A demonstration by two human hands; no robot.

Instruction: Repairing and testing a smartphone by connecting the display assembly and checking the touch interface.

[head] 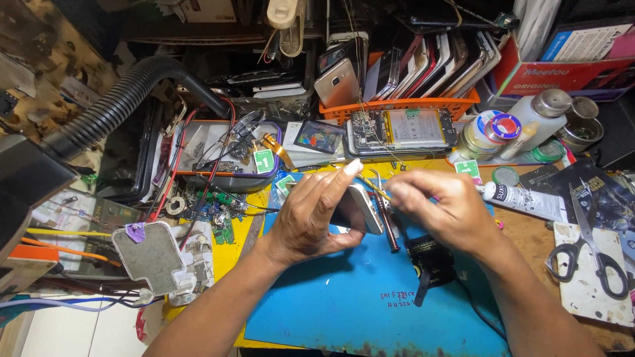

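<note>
The left hand (pixel 307 215) grips a white phone (pixel 360 208) above the blue mat (pixel 344 297). The right hand (pixel 440 208) pinches a thin yellow tool (pixel 372 187) against its edge.

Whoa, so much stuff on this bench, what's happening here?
A person is working on a small phone over a blue mat. The left hand grips the phone tilted on edge, while the right hand pinches a thin yellow tool against its upper end. Scissors, a white tube and an orange basket of phones sit nearby.

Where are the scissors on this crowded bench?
In the head view, the black-handled scissors lie at the far right on a white board, beyond the right hand and glue tube.
</note>
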